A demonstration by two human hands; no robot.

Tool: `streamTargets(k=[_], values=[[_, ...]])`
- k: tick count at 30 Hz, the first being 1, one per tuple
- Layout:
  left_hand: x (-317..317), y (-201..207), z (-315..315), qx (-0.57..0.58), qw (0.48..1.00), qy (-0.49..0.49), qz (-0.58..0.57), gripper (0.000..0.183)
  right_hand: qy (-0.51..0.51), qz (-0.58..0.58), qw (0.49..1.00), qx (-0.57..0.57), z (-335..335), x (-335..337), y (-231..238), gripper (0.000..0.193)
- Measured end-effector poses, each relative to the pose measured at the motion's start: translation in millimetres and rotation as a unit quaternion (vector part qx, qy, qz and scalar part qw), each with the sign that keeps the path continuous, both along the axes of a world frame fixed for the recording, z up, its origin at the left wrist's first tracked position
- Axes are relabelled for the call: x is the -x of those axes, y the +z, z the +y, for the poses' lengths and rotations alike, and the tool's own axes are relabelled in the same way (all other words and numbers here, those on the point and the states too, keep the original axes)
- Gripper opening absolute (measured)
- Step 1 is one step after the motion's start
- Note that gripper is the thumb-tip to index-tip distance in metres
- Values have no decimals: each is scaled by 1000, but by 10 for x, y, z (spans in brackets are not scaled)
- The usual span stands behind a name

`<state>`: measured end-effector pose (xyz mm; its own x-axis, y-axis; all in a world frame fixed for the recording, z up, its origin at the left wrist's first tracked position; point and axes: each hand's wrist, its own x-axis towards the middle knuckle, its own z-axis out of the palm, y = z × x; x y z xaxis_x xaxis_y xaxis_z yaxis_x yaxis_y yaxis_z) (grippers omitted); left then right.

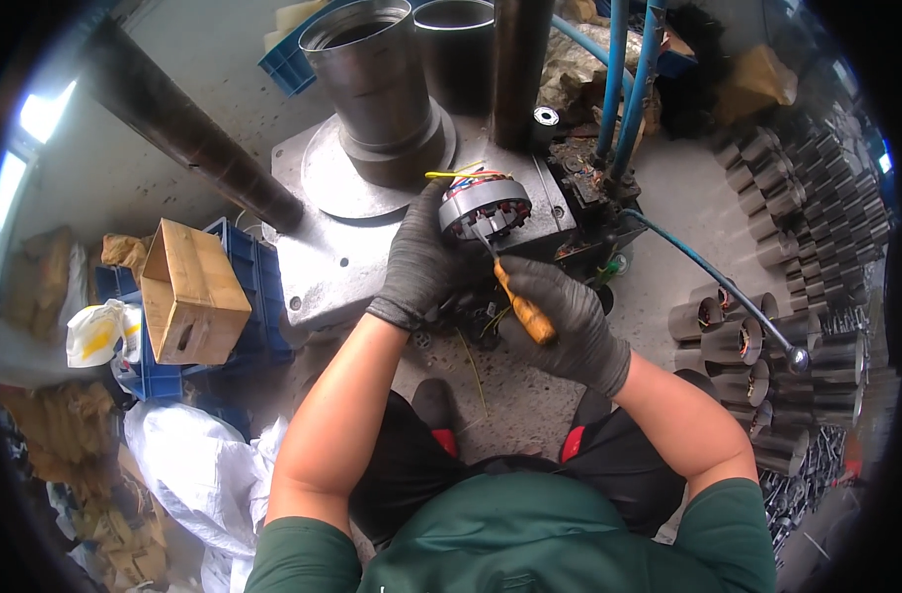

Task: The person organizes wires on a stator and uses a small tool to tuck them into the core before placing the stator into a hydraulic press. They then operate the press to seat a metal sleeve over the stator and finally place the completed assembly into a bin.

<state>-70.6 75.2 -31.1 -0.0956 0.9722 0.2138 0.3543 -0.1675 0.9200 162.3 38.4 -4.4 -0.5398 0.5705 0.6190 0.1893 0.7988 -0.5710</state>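
Note:
My left hand [426, 259], in a dark grey glove, grips a motor stator [486, 203] by its left side. The stator is a grey metal ring with toothed inner slots and red windings, tilted so its opening faces me. Yellow, red and blue lead wires [461, 176] stick out over its top. In my right hand [570, 321], also gloved, is a screwdriver-like tool [523, 304] with a worn wooden handle. Its thin metal shank reaches to the lower inner edge of the stator; the exact tip is hard to make out.
Behind my hands a press-like metal base [337, 262] carries a large steel cylinder [372, 89], between thick dark columns [199, 138]. A long lever with a ball end [797, 359] juts out at right, near stacked metal tubes [817, 208]. Left are a cardboard box [196, 296] and blue crates [263, 287].

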Motion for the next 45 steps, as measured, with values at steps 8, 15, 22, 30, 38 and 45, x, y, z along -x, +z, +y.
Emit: streamTargets(k=[8,15,22,30,38,45], values=[[26,211,-75,58,996,0,72,86,17,21,1000,-2,22,-27,16,51],[23,214,-59,92,996,-5,8,81,18,40,998,35,0,-2,-26,50],[70,188,-50,109,994,-1,-9,74,12,46,996,70,0,-7,-18,44],[76,161,-47,113,993,7,29,74,14,-9,1000,8,-85,-16,4,49],[61,142,-77,92,995,19,44,71,14,0,1000,27,-111,-17,22,51],[40,211,-84,107,994,7,36,72,-6,13,999,40,-53,6,22,47]])
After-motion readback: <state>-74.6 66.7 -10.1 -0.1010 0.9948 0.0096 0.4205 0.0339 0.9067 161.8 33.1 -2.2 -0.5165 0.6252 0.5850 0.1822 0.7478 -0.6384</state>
